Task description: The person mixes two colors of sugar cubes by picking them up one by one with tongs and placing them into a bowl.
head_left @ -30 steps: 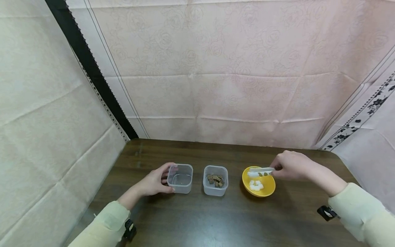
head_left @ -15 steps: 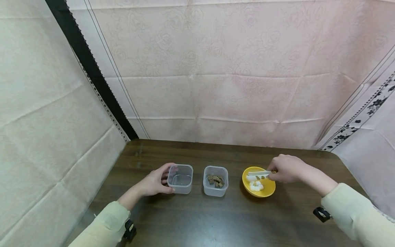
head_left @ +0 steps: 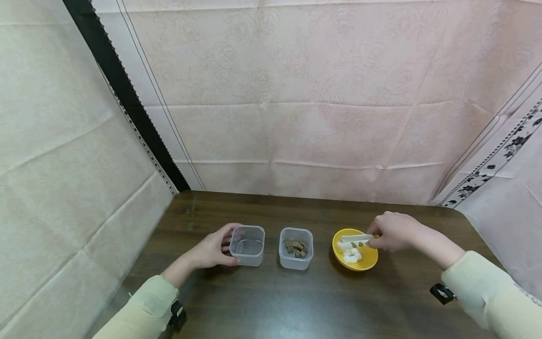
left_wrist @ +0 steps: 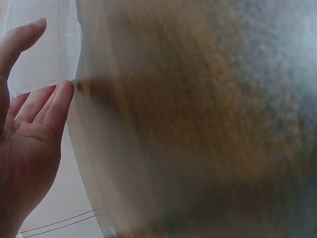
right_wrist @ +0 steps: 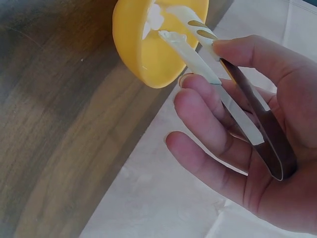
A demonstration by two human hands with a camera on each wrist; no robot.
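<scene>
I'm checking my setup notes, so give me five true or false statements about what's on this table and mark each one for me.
1. The right hand holds tongs that reach into the yellow bowl. True.
2. The tongs are squeezed completely shut. False: in the right wrist view their tips stand apart.
3. The left hand has its fingers at the left container. True.
4. The brown pieces are in the yellow bowl. False: the brown pieces lie in the middle container, while white pieces lie in the bowl.
5. The middle container sits between the left container and the yellow bowl. True.
</scene>
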